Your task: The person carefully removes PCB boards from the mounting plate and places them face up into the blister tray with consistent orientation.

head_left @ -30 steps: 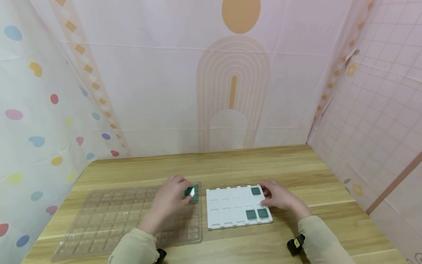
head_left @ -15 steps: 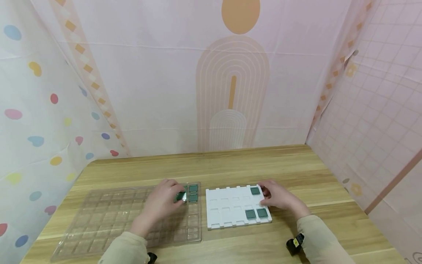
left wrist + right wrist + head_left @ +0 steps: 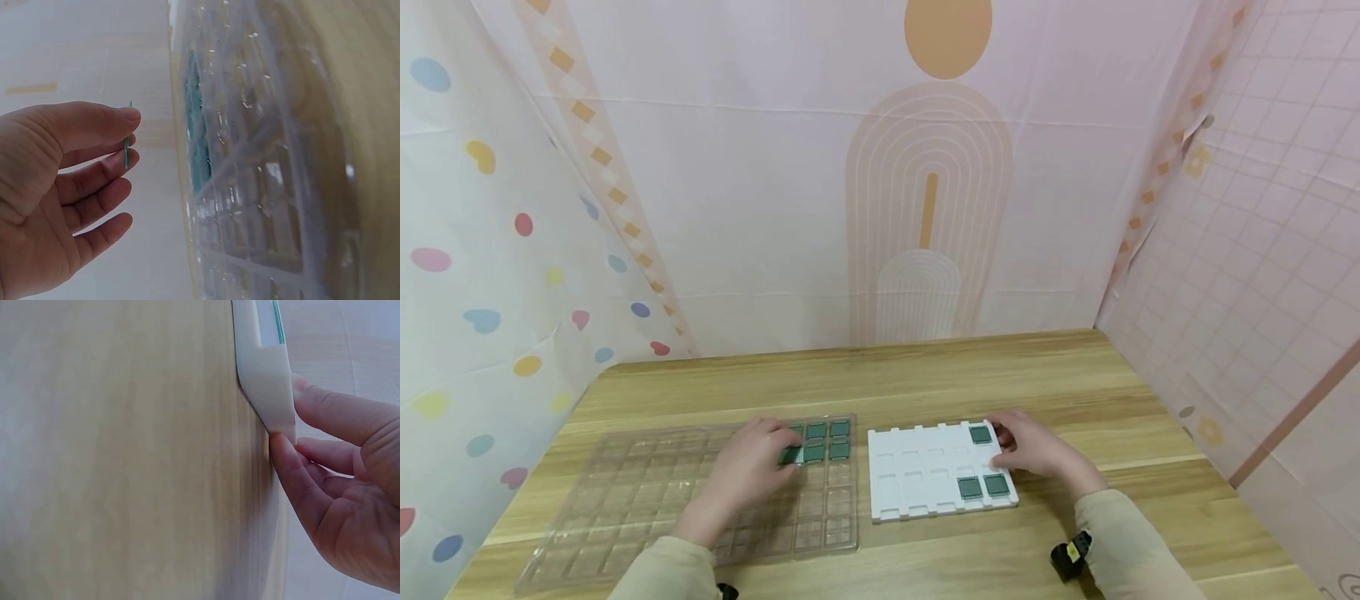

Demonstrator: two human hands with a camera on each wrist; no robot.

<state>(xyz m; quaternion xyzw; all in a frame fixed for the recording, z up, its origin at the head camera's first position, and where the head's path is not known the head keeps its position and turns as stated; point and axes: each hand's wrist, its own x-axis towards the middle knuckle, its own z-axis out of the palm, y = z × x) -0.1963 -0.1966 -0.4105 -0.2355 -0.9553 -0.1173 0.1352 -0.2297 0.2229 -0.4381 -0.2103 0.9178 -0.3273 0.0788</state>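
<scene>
We see a wooden table (image 3: pixel 925 367), and on its left part a clear plastic tray (image 3: pixel 647 500) with many compartments. To the right of it lies a white tray (image 3: pixel 917 479) holding three green chips. Our right hand (image 3: pixel 1037 450) rests at the far right corner of the white tray, with fingers touching its edge, not clamped. Our left hand (image 3: pixel 745 471) is over the clear tray and pinches a thin green chip (image 3: pixel 127 150) between thumb and finger, beside four chips already lying in the far right compartments.
</scene>
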